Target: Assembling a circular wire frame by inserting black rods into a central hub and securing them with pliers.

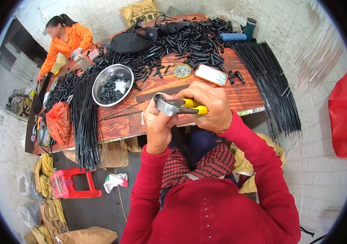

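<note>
My right hand (211, 99) is closed around the yellow handles of a pair of pliers (190, 103) above the table's near edge. The metal jaws point left and meet a small black plastic fitting (158, 97) with a round hole in its top. My left hand (156, 130) pinches that fitting from below, its thumb against the pliers' head. Black rods (182, 148) hang beneath my hands toward my lap; whether they join the fitting is hidden. Just beyond my hands lie a round dish of small metal pieces (182, 71) and an orange-rimmed white tray (211, 75).
Heaped black fittings (198, 42) cover the far side of the wooden table (244, 91). A steel bowl (95, 95) holds black rings. Bundles of black rods (84, 122) overhang both ends. A co-worker in orange (69, 42) stands at far left. A red stool (88, 194) is on the floor.
</note>
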A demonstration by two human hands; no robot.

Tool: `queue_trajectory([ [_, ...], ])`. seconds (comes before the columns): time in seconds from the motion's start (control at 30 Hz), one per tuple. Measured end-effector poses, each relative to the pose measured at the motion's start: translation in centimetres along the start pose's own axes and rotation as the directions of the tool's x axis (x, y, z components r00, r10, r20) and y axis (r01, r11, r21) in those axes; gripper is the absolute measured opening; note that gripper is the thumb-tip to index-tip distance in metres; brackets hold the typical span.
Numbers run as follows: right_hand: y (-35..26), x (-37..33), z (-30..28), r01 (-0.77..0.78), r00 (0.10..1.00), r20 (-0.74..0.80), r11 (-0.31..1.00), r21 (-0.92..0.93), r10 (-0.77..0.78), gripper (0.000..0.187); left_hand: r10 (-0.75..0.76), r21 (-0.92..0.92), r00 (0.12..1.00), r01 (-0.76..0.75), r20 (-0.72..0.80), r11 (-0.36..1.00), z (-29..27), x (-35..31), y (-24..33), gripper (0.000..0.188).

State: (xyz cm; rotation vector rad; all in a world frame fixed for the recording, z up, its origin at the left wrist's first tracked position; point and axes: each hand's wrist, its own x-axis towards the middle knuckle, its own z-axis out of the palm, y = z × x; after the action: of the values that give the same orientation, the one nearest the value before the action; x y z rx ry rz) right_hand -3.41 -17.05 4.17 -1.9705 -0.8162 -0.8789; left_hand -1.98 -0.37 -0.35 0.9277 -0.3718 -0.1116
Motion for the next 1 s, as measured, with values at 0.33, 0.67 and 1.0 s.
queue_trajectory([
  [0.33,-1.5,-0.3,1.1,-0.618,0.722,0.290,0.397,0.678,0.629,0.020,0.111,-0.121,0.992,-0.104,0.054,0.987,1.8,-0.6,0.2,0.044],
  [0.67,-0.5,-0.3,1.5,-0.611,0.715,0.307,0.346,0.712,0.628,0.022,0.079,0.068,0.996,-0.082,0.046,0.994,1.4,-0.5,-0.1,0.055],
  [1.0,-0.4,-0.1,0.7,-0.643,0.698,0.363,0.317,0.698,0.618,0.024,0.081,-0.026,0.996,-0.080,0.047,0.996,2.0,-0.6,-0.1,0.051],
])
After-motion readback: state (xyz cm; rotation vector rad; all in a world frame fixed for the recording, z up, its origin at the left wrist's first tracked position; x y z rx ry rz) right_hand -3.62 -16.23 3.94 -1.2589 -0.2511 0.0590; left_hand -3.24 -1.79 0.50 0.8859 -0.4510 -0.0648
